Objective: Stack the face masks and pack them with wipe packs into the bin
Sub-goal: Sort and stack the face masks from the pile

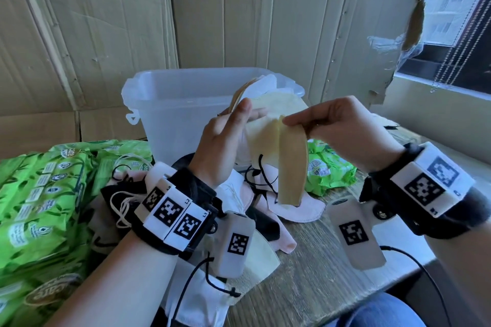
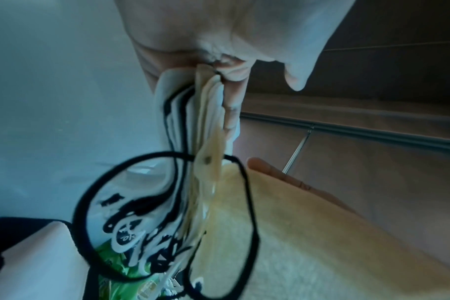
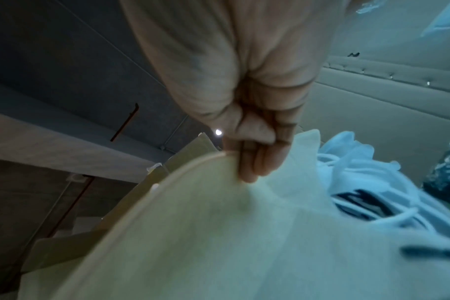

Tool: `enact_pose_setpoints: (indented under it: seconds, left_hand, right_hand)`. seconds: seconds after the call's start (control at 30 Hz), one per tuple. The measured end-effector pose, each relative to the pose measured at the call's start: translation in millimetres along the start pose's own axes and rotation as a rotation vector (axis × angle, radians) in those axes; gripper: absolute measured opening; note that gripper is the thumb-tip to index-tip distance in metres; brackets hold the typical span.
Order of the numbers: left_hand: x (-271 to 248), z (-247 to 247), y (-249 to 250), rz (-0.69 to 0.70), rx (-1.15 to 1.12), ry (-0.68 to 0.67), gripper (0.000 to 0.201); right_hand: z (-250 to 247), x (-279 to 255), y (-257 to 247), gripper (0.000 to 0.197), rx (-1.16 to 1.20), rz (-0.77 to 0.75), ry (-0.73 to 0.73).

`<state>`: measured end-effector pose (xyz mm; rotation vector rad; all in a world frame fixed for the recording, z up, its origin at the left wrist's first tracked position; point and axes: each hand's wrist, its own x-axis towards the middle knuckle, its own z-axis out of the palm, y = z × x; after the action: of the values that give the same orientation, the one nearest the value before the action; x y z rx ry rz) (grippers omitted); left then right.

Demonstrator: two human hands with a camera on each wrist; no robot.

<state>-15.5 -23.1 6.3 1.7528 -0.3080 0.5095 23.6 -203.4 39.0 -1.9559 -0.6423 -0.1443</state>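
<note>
Pinching a beige mask [image 1: 291, 164] in the right hand [image 1: 342, 127], left hand [image 1: 225, 141] clamping stacked masks [image 2: 206, 125], edges visible only wrist-side

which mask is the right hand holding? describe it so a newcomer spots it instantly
Start at the clear plastic bin at the back of the table; both hands are raised just in front of it. The right hand pinches the top of a tan mask that hangs straight down. Unlike the pink, white and black masks lying below, it dangles in the air.

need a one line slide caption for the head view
Left hand grips a stack of face masks while right hand pinches a beige mask before a clear bin.
</note>
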Motion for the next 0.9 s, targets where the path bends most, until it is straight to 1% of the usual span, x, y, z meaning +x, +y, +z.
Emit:
enact_pose_setpoints:
  seconds: [0.07, 0.1, 0.13, 0.17, 0.23, 0.27, 0.3, 0.33, 0.37, 0.43, 0.5, 0.53, 0.57, 0.63, 0.67, 0.73, 0.8, 0.87, 0.9]
  left_hand:
    - [-1, 0, 0, 0.025, 0.014, -0.012, 0.062]
    - [-1, 0, 0, 0.035, 0.015, -0.015, 0.064]
    - [-1, 0, -1, 0.041, 0.012, -0.015, 0.067]
    - [-1, 0, -4, 0.037, -0.002, -0.023, 0.07]
    - [1, 0, -5, -0.005, -0.071, -0.035, 0.078]
    - [1, 0, -4, -0.014, -0.132, -0.054, 0.082]
    - [1, 0, -4, -0.019, -0.168, -0.07, 0.091]
    - [1, 0, -2, -0.021, -0.174, -0.086, 0.099]
    - [1, 0, -4, -0.008, -0.161, -0.093, 0.1]
    - [-1, -1, -3, 0.058, -0.122, -0.094, 0.085]
    - [-2, -1, 0, 0.053, -0.085, -0.067, 0.076]
    - [-2, -1, 0, 0.041, -0.072, -0.061, 0.068]
    - [-1, 1, 0, 0.037, -0.069, -0.058, 0.056]
    - [1, 3, -3, 0.022, -0.104, -0.061, 0.015]
    - [2, 3, -5, 0.015, -0.11, -0.064, 0.009]
    - [3, 2, -8, 0.047, -0.091, -0.056, 0.023]
    - [4, 2, -11, 0.06, -0.091, -0.04, 0.026]
    - [5, 3, -10, 0.072, -0.133, -0.029, 0.032]
    - [5, 4, -8, 0.102, -0.148, -0.029, 0.039]
  right_hand:
    - [-3, -1, 2, 0.028, -0.01, -0.007, -0.038]
    - [-5, -2, 3, 0.023, 0.009, -0.014, -0.041]
    - [-7, -2, 5, 0.019, 0.013, -0.035, -0.011]
    - [-8, -1, 7, 0.017, -0.014, -0.072, 0.036]
    - [-11, 1, 8, 0.022, -0.126, -0.137, 0.097]
    - [-13, 2, 9, 0.024, -0.123, -0.141, 0.091]
    - [-13, 3, 10, 0.024, -0.065, -0.133, 0.063]
    - [-14, 2, 11, 0.025, 0.005, -0.117, 0.032]
    - [-14, 2, 11, 0.027, 0.055, -0.106, -0.001]
    - [-14, 1, 14, 0.029, 0.078, -0.112, -0.048]
    - [-15, 0, 14, 0.033, 0.061, -0.115, -0.089]
    - [-17, 0, 14, 0.037, 0.059, -0.107, -0.099]
    - [-19, 1, 14, 0.04, 0.061, -0.102, -0.095]
    - [-22, 1, 12, 0.044, 0.065, -0.1, -0.052]
    - [-23, 1, 12, 0.044, 0.062, -0.098, -0.024]
    - [-22, 2, 15, 0.043, 0.039, -0.09, 0.045]
    - [-19, 2, 19, 0.039, 0.025, -0.084, 0.109]
    - [-15, 1, 23, 0.036, 0.004, -0.082, 0.138]
    - [-12, 2, 25, 0.034, -0.008, -0.079, 0.141]
